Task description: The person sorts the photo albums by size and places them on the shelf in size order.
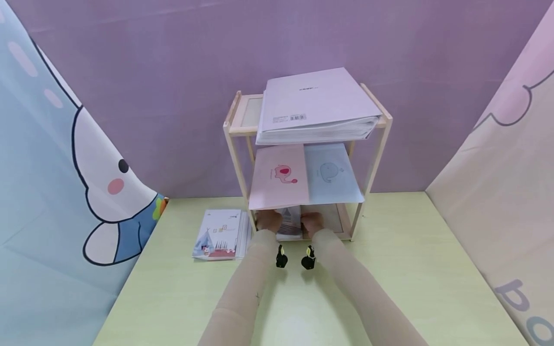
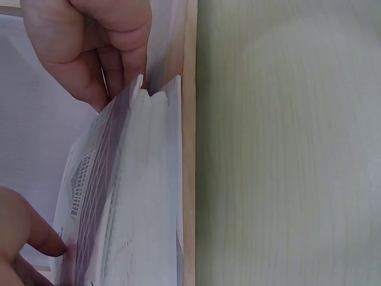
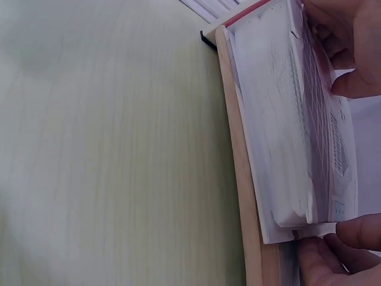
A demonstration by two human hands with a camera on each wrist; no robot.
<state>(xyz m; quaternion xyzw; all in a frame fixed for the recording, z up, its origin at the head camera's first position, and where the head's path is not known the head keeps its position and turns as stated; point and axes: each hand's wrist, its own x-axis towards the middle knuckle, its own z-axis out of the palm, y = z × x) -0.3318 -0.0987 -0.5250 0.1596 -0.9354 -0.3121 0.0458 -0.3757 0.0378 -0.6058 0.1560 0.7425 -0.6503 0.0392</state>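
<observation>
A small stack of notebooks (image 1: 291,223) with printed covers lies on the bottom shelf of a wooden rack (image 1: 375,161); its white page edges (image 2: 143,196) face the front. My left hand (image 1: 269,221) holds the stack's left side, thumb on the top cover (image 3: 327,143). At the right side, my right hand (image 1: 312,224) has its curled fingers by the corner of the covers, the thumb above them. Both hands reach in under the middle shelf, which partly hides them in the head view.
On the middle shelf lie a pink notebook (image 1: 279,178) and a blue notebook (image 1: 331,175). A thick stack of large white pads (image 1: 320,101) covers most of the top shelf. Left of the rack, more notebooks (image 1: 220,235) rest on the pale green table (image 1: 415,269).
</observation>
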